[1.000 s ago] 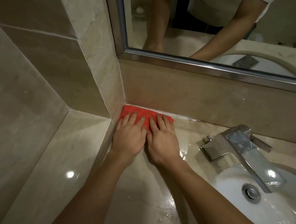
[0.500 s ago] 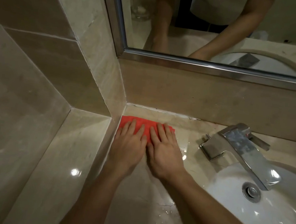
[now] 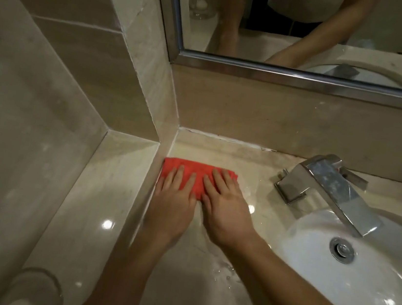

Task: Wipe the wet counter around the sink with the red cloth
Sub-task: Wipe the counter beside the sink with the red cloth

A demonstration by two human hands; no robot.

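Note:
A folded red cloth lies flat on the beige stone counter, left of the white sink and against the side wall. My left hand presses on the cloth's left half with straight fingers. My right hand presses on its right half beside it, fingers straight too. Water drops glisten on the counter nearer to me, under my right forearm. The cloth's near edge is hidden under my palms.
A chrome faucet stands behind the sink, right of my hands. A raised stone ledge runs along the left, with a clear glass jar at its near end. A mirror hangs above the backsplash.
Both hands have drawn the cloth toward me, away from the back corner. A strip of counter by the backsplash now shows behind it.

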